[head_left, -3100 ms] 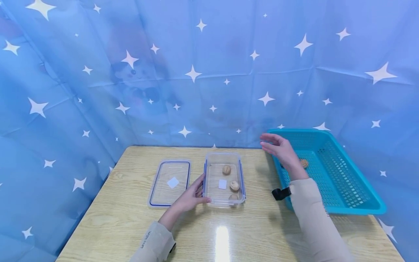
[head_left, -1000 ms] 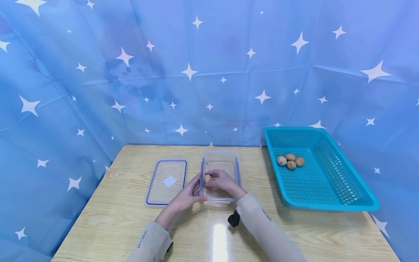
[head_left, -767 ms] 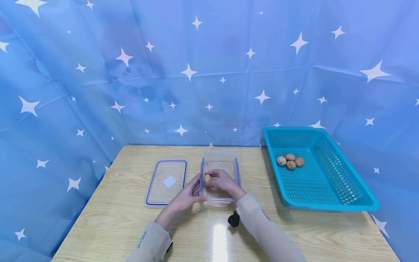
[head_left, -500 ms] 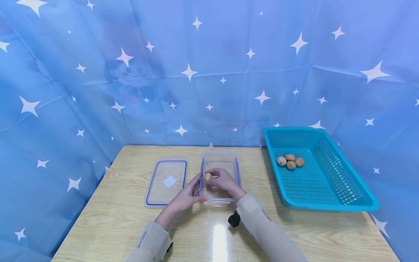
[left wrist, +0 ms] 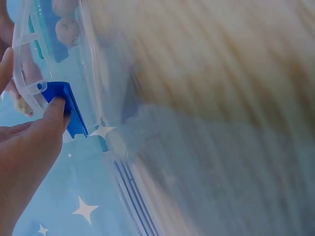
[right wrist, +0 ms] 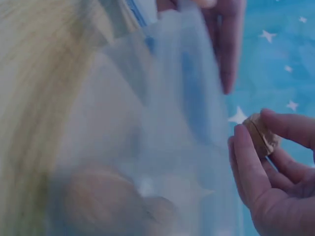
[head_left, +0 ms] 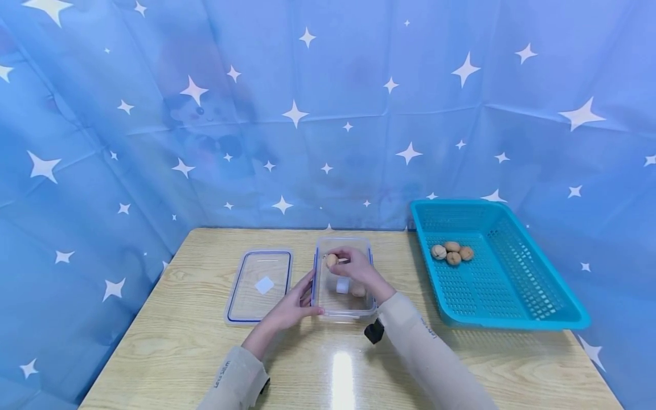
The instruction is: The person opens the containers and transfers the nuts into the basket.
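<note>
A clear plastic food container [head_left: 342, 312] with blue edging stands on the table, its lid off. My left hand [head_left: 293, 307] grips its left side; in the left wrist view the thumb lies on a blue clip [left wrist: 66, 105]. Over the container, my right hand [head_left: 356, 266] pinches a walnut [head_left: 332, 261] between thumb and fingers, plainly seen as a walnut [right wrist: 261, 135] in the right wrist view. Another walnut [head_left: 358, 290] lies inside, partly behind the right hand. Through the wall, the left wrist view shows a walnut [left wrist: 67, 31] too.
Left of the container lies its clear lid [head_left: 261, 267] with a blue seal. At the right of the table [head_left: 169, 341] stands a turquoise basket [head_left: 512, 324], with several walnuts [head_left: 453, 258] in it. A star-patterned blue curtain [head_left: 307, 142] hangs behind.
The right hand came from beside the basket into the container, took hold of a walnut, and has now lifted it up and slightly away. My left hand has kept its grip.
</note>
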The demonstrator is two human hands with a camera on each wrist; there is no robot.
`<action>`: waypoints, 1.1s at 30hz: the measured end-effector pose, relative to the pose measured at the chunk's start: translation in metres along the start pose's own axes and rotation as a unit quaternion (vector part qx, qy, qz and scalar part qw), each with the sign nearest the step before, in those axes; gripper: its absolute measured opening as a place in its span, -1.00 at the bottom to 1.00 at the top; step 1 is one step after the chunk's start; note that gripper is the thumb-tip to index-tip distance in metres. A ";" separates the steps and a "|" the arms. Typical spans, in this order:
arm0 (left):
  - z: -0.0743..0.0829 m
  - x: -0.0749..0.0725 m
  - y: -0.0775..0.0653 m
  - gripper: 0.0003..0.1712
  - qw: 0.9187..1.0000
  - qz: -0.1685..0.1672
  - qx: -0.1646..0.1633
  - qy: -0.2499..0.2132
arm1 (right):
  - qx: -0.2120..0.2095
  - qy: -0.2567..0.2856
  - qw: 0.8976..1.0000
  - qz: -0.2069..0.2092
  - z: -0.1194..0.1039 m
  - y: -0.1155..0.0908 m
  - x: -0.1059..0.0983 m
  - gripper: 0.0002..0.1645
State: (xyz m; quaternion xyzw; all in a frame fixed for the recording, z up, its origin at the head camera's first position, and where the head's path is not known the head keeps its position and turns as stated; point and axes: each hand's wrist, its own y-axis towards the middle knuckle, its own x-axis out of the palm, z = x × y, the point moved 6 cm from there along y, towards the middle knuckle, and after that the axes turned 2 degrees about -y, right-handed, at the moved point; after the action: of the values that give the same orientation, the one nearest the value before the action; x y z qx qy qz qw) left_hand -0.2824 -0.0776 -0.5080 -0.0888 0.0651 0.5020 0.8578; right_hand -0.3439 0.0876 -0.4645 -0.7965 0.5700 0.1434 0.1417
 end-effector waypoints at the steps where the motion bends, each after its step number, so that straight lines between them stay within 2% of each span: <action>1: 0.000 0.000 0.000 0.14 1.000 -0.001 0.001 0.000 | -0.007 -0.008 1.000 -0.002 -0.003 0.000 -0.004 -0.47; 9: 0.000 -0.001 0.002 0.16 1.000 -0.006 0.012 0.002 | -0.018 -0.024 0.999 0.015 -0.022 -0.002 -0.039 -0.44; 18: 0.001 -0.001 -0.001 0.15 1.000 0.001 -0.011 0.009 | -0.009 -0.021 0.999 0.040 -0.030 -0.009 -0.087 -0.44; 25: -0.002 -0.002 0.000 0.16 1.000 0.003 -0.007 0.016 | 0.025 -0.022 0.997 0.070 -0.023 -0.012 -0.120 -0.39; 33: -0.005 -0.002 0.001 0.17 1.000 0.004 -0.005 0.024 | 0.029 -0.020 0.993 0.114 -0.008 -0.025 -0.151 -0.34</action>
State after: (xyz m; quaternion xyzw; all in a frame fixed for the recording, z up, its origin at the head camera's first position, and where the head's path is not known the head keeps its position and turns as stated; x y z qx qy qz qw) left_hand -0.2841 -0.0801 -0.5122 -0.1052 0.0831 0.5037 0.8534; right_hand -0.3669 0.2234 -0.3968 -0.7192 0.6578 0.1574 0.1589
